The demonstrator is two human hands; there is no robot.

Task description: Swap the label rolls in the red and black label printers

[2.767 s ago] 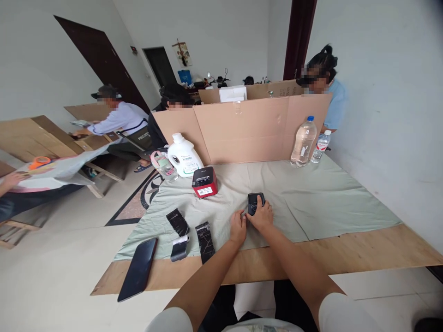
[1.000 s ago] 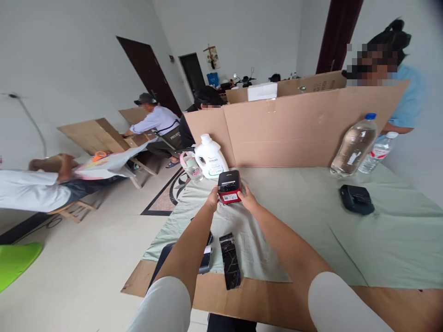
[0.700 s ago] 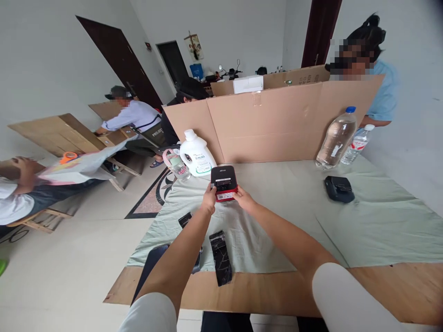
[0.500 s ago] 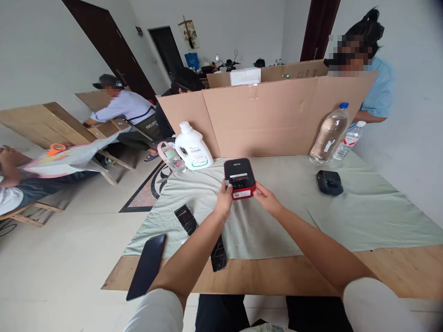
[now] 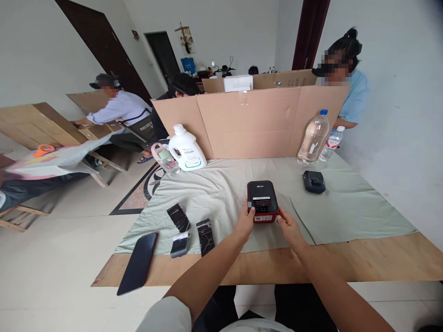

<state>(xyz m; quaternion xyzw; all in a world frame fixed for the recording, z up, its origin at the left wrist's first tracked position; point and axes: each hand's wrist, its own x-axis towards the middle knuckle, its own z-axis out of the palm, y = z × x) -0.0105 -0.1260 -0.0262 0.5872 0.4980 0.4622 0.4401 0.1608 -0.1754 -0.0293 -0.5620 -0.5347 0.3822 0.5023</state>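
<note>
White-walled workroom with a plywood table (image 5: 380, 258) under a pale green cloth (image 5: 346, 207), fenced at the far edge by a cardboard screen (image 5: 256, 124), with co-workers seated behind it and off to the left. Ranged along the screen, a white detergent jug (image 5: 186, 150) and a large water bottle (image 5: 313, 137); nearer the front edge, a dark phone (image 5: 137, 263), strips of black marbled material (image 5: 205, 236) and a small black device (image 5: 314, 181). At centre, on the cloth, a red-and-black label printer (image 5: 262, 201), gripped from both sides by left hand (image 5: 246, 223) and right hand (image 5: 289, 228), fingers closed against its near corners.
</note>
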